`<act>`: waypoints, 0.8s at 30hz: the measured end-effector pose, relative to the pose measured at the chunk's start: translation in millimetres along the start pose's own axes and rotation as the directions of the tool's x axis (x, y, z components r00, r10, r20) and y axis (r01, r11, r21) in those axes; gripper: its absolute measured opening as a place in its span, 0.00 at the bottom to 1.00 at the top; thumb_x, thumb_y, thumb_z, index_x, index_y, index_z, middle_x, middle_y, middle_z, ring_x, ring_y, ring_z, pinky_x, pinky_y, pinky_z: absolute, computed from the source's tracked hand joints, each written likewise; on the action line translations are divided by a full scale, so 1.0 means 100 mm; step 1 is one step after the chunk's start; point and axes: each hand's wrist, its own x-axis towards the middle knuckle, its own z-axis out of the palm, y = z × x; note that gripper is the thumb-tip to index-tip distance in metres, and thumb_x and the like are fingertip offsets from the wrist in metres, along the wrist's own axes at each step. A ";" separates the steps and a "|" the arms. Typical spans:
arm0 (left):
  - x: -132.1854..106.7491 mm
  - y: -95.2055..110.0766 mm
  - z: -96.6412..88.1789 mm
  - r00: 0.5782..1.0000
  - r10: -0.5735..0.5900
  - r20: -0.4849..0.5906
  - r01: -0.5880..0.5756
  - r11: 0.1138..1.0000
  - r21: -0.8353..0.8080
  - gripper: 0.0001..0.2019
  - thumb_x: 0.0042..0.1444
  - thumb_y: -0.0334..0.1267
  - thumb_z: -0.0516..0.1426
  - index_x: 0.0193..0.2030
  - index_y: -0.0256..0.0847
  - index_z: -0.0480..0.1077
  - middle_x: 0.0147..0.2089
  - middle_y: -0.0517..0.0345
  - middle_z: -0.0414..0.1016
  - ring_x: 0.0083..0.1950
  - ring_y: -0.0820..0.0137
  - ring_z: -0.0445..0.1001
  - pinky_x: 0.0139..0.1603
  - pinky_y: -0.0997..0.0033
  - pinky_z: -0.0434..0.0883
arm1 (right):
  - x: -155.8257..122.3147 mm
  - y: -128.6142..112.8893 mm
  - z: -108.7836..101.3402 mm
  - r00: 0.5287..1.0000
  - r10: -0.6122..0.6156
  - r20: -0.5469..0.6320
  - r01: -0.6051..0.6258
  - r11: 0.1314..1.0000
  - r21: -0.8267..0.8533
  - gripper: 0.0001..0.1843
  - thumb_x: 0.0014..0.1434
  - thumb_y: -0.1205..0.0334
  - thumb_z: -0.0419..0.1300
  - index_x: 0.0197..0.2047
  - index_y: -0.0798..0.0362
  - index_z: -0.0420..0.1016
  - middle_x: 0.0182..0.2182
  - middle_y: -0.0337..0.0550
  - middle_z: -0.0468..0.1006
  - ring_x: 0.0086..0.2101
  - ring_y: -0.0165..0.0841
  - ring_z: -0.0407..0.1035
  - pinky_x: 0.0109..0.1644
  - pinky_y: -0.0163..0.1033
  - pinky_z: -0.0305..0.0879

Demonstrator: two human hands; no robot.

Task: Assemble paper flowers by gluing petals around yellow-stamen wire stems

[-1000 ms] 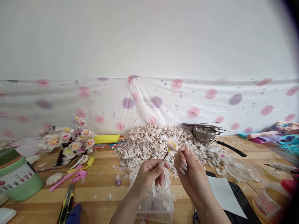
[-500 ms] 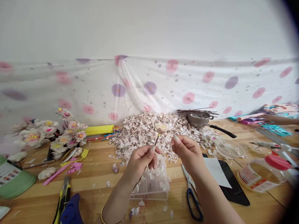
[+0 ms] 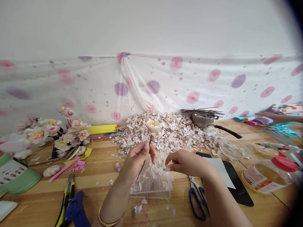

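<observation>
My left hand [image 3: 136, 159] pinches the thin brown stem of a small pale flower [image 3: 153, 125] with a yellow centre, holding it upright in front of a big heap of pale petal pieces [image 3: 170, 130]. My right hand [image 3: 187, 164] has dropped to the clear plastic box [image 3: 152, 184] of petals just below, its fingertips pinched together over the box. Whether a petal is between the fingers I cannot make out.
Finished paper flowers [image 3: 54, 134] stand at the left beside a green tub [image 3: 14, 179]. A utility knife [image 3: 65, 201] lies front left, scissors [image 3: 197, 197] front right on the wooden table. A pan of twigs [image 3: 203, 118], a clear dish [image 3: 233, 148], a glue jar [image 3: 270, 173] and another person's hand [image 3: 276, 118] are at the right.
My right hand moved down from beside the flower to the clear box. My left hand shifted the flower slightly left. The view tilted a little downward.
</observation>
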 end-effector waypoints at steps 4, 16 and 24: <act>0.05 -0.05 -0.10 0.997 0.039 -0.067 -0.030 0.992 0.125 0.20 0.56 0.55 0.61 0.27 0.40 0.71 0.31 0.58 0.71 0.37 0.68 0.68 0.41 0.71 0.63 | -0.08 0.02 -0.08 0.970 -0.221 0.099 0.208 0.970 0.124 0.14 0.64 0.58 0.57 0.30 0.54 0.77 0.25 0.39 0.73 0.27 0.27 0.63 0.33 0.35 0.56; 0.15 -0.04 -0.22 0.887 0.074 -0.456 -0.075 0.997 0.018 0.23 0.36 0.59 0.71 0.27 0.41 0.76 0.34 0.59 0.74 0.40 0.70 0.67 0.40 0.75 0.64 | -0.03 0.22 -0.14 0.640 -0.159 -0.751 0.673 0.588 0.449 0.12 0.65 0.56 0.59 0.32 0.47 0.80 0.38 0.40 0.77 0.41 0.30 0.70 0.46 0.35 0.65; 0.15 0.09 -0.17 0.947 -0.005 -0.321 -0.163 0.854 -0.494 0.17 0.43 0.44 0.72 0.26 0.40 0.69 0.31 0.64 0.67 0.32 0.75 0.68 0.33 0.77 0.70 | 0.09 -0.15 0.13 0.807 -0.279 -0.519 0.539 -0.007 0.842 0.27 0.53 0.48 0.67 0.19 0.50 0.55 0.28 0.37 0.81 0.45 0.38 0.77 0.61 0.52 0.65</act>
